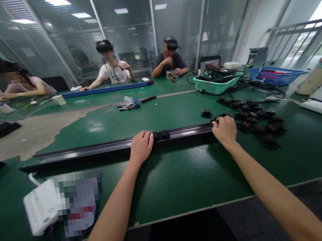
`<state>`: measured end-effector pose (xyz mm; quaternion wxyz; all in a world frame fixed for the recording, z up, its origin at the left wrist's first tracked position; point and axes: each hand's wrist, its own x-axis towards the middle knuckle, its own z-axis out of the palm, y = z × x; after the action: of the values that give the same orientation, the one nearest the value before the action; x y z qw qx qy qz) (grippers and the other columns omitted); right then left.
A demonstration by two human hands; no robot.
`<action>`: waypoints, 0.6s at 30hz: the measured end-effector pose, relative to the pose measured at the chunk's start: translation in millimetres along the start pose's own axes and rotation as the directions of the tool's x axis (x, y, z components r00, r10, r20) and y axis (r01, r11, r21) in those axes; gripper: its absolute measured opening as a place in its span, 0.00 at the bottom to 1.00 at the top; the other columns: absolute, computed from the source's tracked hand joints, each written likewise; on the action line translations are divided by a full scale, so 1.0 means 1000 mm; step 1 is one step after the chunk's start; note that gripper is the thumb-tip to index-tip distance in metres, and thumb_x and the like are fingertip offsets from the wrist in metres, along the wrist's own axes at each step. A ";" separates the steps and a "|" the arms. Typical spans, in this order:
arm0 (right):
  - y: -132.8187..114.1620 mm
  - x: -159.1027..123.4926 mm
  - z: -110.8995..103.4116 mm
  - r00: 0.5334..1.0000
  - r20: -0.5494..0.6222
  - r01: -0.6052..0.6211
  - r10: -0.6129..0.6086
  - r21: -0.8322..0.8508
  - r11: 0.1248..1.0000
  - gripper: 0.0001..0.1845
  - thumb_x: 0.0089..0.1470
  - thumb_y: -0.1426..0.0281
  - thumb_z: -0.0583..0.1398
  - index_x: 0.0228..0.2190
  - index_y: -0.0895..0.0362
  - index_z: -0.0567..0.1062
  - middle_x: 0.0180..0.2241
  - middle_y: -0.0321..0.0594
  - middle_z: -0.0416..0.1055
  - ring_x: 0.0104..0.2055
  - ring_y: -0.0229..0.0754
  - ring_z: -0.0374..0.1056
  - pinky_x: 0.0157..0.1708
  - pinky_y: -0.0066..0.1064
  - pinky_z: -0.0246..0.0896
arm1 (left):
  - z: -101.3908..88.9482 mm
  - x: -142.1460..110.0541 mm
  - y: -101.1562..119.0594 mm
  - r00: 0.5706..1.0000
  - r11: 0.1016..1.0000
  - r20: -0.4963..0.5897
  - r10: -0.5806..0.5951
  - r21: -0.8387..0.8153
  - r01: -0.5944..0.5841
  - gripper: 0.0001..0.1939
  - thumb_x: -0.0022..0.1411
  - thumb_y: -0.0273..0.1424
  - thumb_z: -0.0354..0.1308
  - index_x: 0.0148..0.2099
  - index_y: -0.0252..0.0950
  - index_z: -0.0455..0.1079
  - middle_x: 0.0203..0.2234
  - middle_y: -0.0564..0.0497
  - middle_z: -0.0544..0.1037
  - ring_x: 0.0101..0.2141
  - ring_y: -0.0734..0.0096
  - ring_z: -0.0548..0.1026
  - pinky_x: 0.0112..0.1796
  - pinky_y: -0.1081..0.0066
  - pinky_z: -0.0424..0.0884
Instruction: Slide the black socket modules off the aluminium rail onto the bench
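Note:
A long black rail (100, 149) with a shiny channel lies crosswise on the green table. Two small black blocks (161, 135) sit in its channel between my hands. My left hand (142, 146) is closed over the rail just left of these blocks, thumb side against them. At the rail's right end my right hand (226, 130) has its fingers curled down onto the end; a dark bit shows by the fingertips, too small to make out. Several loose black parts (262, 121) are spread right of that hand, one single part (206, 113) behind the rail.
Behind are a grey-blue glove (128, 103), a green basket (218, 84) of cables and a blue basket (279, 76). A white device (41, 207) and a pouch (82, 208) lie front left. Several people (112, 68) work across the table, by a blue bar (107, 89).

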<state>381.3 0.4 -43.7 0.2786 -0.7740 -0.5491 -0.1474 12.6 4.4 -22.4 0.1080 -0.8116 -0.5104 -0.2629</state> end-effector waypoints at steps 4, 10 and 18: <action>0.000 0.000 0.000 1.000 -0.005 0.003 -0.003 -0.017 1.000 0.21 0.59 0.65 0.52 0.43 0.65 0.77 0.45 0.60 0.70 0.48 0.57 0.61 0.48 0.45 0.55 | 0.000 0.001 0.000 1.000 1.000 -0.002 0.001 -0.007 -0.001 0.19 0.75 0.37 0.41 0.48 0.38 0.72 0.43 0.44 0.77 0.43 0.61 0.75 0.46 0.62 0.69; 0.000 0.001 -0.002 1.000 0.016 -0.003 0.003 -0.028 1.000 0.21 0.59 0.65 0.53 0.43 0.66 0.78 0.45 0.61 0.70 0.49 0.58 0.59 0.48 0.46 0.54 | 0.000 0.001 0.000 1.000 1.000 0.010 0.002 0.002 -0.002 0.20 0.75 0.38 0.39 0.48 0.37 0.72 0.43 0.44 0.77 0.43 0.60 0.74 0.46 0.62 0.68; 0.008 0.003 0.000 0.999 -0.006 -0.041 0.041 -0.036 0.999 0.21 0.59 0.65 0.53 0.43 0.67 0.77 0.46 0.62 0.70 0.50 0.59 0.59 0.50 0.47 0.53 | 0.000 0.001 -0.001 1.000 1.000 0.012 0.004 -0.013 -0.004 0.20 0.75 0.37 0.40 0.48 0.37 0.72 0.43 0.44 0.77 0.43 0.61 0.74 0.46 0.63 0.68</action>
<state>390.0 0.6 -43.8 0.2692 -0.7895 -0.5297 -0.1536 12.4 5.7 -21.9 0.1001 -0.8149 -0.5076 -0.2612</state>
